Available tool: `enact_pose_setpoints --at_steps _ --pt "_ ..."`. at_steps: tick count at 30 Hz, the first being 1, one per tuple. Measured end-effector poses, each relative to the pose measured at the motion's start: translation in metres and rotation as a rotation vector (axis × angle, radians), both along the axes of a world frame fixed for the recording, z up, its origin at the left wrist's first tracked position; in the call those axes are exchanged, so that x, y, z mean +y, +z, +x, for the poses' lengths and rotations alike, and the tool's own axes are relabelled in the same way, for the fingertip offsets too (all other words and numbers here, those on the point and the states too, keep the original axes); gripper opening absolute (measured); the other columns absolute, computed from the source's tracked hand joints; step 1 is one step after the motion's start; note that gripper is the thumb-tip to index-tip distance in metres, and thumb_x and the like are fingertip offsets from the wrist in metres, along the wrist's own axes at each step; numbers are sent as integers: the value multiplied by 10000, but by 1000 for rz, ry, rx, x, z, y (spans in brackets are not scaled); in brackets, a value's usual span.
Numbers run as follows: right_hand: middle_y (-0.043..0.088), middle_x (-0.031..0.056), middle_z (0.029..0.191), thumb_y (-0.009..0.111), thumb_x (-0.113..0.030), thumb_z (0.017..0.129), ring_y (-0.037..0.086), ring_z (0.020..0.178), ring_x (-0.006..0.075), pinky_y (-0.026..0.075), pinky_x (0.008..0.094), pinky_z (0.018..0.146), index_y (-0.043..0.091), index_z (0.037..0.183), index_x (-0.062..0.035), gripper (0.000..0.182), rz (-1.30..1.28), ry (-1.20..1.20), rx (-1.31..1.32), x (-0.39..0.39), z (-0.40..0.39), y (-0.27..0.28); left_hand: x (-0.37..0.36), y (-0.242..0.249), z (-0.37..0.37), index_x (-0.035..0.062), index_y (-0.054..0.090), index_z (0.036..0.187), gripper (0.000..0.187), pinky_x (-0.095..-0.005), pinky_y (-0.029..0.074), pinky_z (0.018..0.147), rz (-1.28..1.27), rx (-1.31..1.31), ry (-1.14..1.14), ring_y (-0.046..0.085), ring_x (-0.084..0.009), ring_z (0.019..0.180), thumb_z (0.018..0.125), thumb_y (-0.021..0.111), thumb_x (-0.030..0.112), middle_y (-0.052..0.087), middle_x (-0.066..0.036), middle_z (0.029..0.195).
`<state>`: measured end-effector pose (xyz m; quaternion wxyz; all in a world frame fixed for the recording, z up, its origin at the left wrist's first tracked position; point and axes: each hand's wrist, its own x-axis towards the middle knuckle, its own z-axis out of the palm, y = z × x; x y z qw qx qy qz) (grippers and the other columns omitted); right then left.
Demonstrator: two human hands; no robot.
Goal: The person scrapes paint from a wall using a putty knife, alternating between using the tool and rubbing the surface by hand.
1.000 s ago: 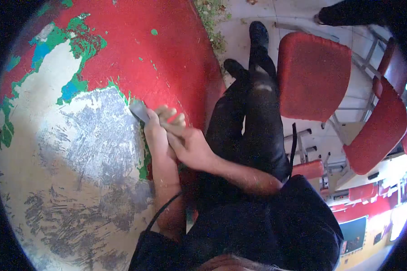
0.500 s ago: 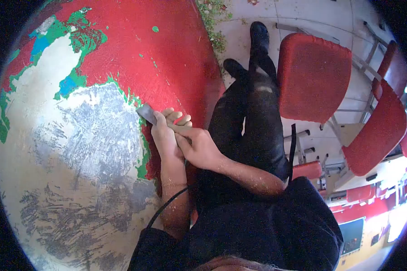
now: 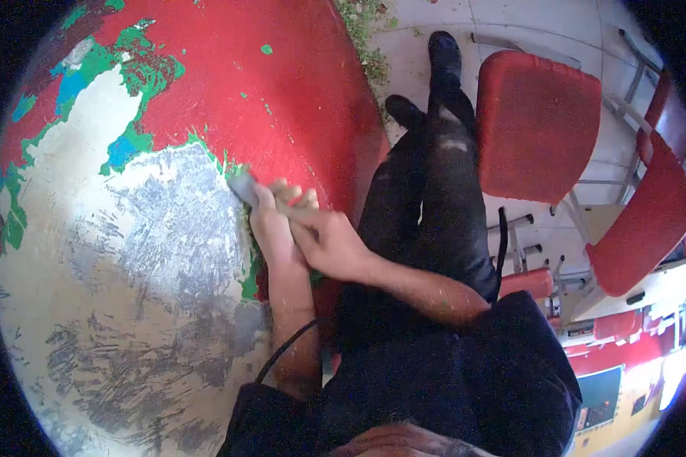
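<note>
A scraper with a flat metal blade [image 3: 242, 187] and a pale handle is held in both my hands, slightly blurred by motion. My left hand [image 3: 273, 228] is closed round its front part, with the thumb by the blade and the fingertips curled on the far side. My right hand [image 3: 331, 242] grips the handle behind it. The blade is at the green-edged border between the red paint [image 3: 282, 99] and the bare grey-white patch [image 3: 160, 213] of a large curved surface. Whether its edge touches the surface is hard to tell.
Red chairs [image 3: 540, 126] with metal legs stand on the tiled floor [image 3: 511, 19] to the right. Paint flakes [image 3: 366, 57] lie along the surface's far edge. My outstretched legs [image 3: 453, 183] lie beside the curved surface. Blue paint [image 3: 120, 151] shows in places.
The scraper and both hands have shifted slightly left along the paint border, and the blade is now blurred. The view has moved a little; both hands keep their grip.
</note>
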<state>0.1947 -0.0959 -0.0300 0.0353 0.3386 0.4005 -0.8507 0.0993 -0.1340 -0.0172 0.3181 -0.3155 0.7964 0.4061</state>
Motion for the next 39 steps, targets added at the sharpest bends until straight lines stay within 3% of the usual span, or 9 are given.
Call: enact_pose_setpoints --at_steps 2,10,15,17,19,23,26,31,39 --pt "583 242 764 480 -145 843 615 676 363 483 427 627 572 1147 -92 323 -26 -49 -16 13 -10 -6 18 -7 -7 12 479 994 433 -403 526 613 12 43 -39 604 -280 683 937 389 432 547 -114 774" --pt "606 225 957 493 -156 841 610 859 375 493 404 761 579 1145 -86 324 -4 -33 55 21 -17 -18 29 -7 -4 7 459 987 419 -401 529 607 36 79 35 597 -282 685 946 373 415 539 -116 805" --pt "619 192 853 492 -151 866 649 755 271 500 360 705 542 1200 -90 343 -56 36 133 5 19 -15 3 -4 15 -11 462 1054 466 -392 539 642 64 19 15 610 -292 727 951 340 427 557 -138 872" --pt "614 199 855 491 -155 870 644 731 280 502 362 690 543 1205 -100 343 -90 73 88 24 3 -18 8 -5 7 -20 446 1130 512 -393 540 667 62 10 -125 621 -302 772 949 329 445 567 -147 906" --pt "602 217 855 488 -160 875 629 683 309 499 385 643 521 1236 -119 365 30 -15 128 27 -15 -29 22 -4 -4 -21 437 1147 514 -394 539 673 163 11 -111 622 -303 778 950 330 441 569 -150 913" --pt "596 232 885 476 -137 865 612 734 365 490 419 662 462 1286 -124 421 -3 184 103 36 -2 -14 15 -11 -7 -44 427 1110 498 -393 541 682 177 20 -51 623 -310 789 953 335 420 564 -166 894" --pt "593 237 872 474 -131 859 614 715 365 494 418 653 463 1282 -120 423 212 3 161 20 -3 -23 26 -10 -4 -61 407 1084 469 -393 548 672 67 44 -33 623 -323 777 960 328 383 550 -185 911" --pt "592 242 795 515 -112 830 624 685 359 499 386 618 574 1155 -84 331 63 14 16 27 -5 -14 33 -13 -1 -61 371 1105 436 -391 551 671 68 81 -8 619 -351 795 963 323 349 524 -205 985" --pt "594 242 835 543 -120 823 645 751 315 498 373 684 590 1128 -84 311 45 -75 65 19 -9 -33 28 -27 -3 -25 385 1071 379 -418 561 613 119 88 23 625 -338 706 954 362 335 543 -183 933"
